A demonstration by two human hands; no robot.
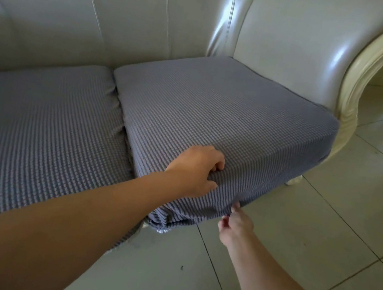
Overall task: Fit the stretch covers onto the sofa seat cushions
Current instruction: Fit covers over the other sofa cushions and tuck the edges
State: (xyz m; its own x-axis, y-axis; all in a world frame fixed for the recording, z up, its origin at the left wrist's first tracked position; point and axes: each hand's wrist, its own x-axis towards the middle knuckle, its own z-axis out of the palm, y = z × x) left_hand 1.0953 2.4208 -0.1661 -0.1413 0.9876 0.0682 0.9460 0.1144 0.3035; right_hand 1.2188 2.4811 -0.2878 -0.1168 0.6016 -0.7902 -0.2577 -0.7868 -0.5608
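1. Right-hand seat cushion (215, 113): grey stretch cover (242, 177) on, front hem slack.
2. Our left hand (194, 170): fingers curled, gripping cover at the front top edge.
3. Our right hand (236, 222): directly below, fingers pinching the hem; we judge the pull runs downward, under.

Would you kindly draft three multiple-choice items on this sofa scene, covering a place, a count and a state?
1. Where is the right hand?
A. on the armrest
B. at the lower front edge of the right cushion cover
C. on the backrest

2. How many covered seat cushions show?
A. one
B. two
C. four

3. What is the left hand doing?
A. gripping the cover fabric at the cushion's front
B. hanging idle
C. lying flat on the floor

Key: 1 B, its fingers pinch the hem there. 2 B, the left cushion cover lies beside the right one. 3 A, its fingers curl into the fabric.
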